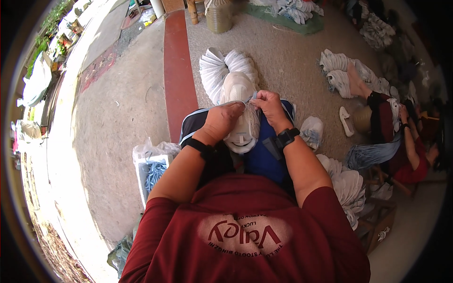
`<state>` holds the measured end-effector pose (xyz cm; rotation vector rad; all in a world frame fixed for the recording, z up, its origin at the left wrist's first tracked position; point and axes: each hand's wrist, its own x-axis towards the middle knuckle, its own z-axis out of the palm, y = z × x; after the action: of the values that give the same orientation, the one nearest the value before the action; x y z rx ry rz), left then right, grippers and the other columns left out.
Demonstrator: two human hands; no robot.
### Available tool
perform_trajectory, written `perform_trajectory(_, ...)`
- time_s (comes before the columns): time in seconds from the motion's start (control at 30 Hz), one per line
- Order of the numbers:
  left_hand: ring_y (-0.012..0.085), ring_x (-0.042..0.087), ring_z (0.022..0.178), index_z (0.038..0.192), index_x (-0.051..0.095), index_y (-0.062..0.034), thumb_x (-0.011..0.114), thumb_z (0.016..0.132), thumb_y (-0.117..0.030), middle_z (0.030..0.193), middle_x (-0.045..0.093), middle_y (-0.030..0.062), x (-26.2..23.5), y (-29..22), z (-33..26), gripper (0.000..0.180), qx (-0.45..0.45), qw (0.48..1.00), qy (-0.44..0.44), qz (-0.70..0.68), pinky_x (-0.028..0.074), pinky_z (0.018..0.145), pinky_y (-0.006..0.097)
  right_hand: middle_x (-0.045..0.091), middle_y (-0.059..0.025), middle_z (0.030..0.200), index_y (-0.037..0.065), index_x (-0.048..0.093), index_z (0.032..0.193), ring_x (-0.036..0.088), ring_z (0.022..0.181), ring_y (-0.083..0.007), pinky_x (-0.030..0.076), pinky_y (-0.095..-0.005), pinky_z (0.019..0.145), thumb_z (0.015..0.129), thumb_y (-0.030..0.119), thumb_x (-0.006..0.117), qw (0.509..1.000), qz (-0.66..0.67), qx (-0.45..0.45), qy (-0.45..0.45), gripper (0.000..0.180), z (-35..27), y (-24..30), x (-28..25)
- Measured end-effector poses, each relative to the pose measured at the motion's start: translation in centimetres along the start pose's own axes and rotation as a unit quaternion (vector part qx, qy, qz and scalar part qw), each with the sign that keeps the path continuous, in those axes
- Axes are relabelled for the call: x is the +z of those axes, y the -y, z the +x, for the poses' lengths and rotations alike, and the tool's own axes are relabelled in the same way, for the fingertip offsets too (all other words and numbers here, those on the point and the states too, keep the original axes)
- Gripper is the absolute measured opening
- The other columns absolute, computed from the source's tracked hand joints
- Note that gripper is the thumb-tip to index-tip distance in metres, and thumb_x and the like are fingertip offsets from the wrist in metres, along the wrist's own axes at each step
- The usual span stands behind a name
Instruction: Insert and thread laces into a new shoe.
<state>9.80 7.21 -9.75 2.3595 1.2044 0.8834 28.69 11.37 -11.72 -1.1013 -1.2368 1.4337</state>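
Observation:
A whitish sneaker (241, 137) rests on my lap between my knees, its toe pointing away from me and its heel opening near my body. My left hand (222, 123) is closed at the sneaker's left side, thumb and fingers pinching a thin pale lace (245, 103) over the lacing area. On the other side my right hand (270, 107) pinches a light blue strand, probably the same lace, just above the shoe. My fingers partly hide the eyelets. Beyond the toe, a fanned row of white shoe uppers (213, 70) lies on the floor.
To my left stands a white box (140, 177) of blue laces (155, 173). More white shoe pieces (347, 186) lie to my right. A co-worker in a red top (415, 162) sits at the far right. A ribbed container (218, 18) stands ahead, beside a green sheet (302, 26) holding white pieces.

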Motion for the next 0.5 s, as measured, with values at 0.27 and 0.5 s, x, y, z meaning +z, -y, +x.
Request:
perform_trajectory(0.27,0.0281,0.063,0.09,0.104,0.063,-0.0073,0.057,0.085,-0.013,0.097,0.064,0.0132,1.0,1.0,-0.5,0.02,-0.095,0.978,-0.033,-0.182,0.049,0.078,0.031,0.056,-0.0174,0.06,-0.001,0.05,0.063,0.058,0.06,-0.0331,0.044,-0.0404,0.057,0.068,0.002,0.058,0.867,-0.46,-0.175,-0.076,0.01,-0.2,0.5,2.4)
perform_trajectory(0.5,0.0248,0.064,0.086,0.101,0.063,-0.0024,0.057,0.085,-0.015,0.09,0.065,0.0154,2.0,1.9,-0.8,0.021,-0.117,0.956,-0.09,-0.254,0.048,0.077,0.03,0.053,-0.0205,0.061,0.0,0.051,0.057,0.058,0.065,-0.037,0.043,-0.0437,0.057,0.063,0.004,0.061,0.936,-0.341,-0.064,-0.064,0.012,2.0,-0.1,1.8)
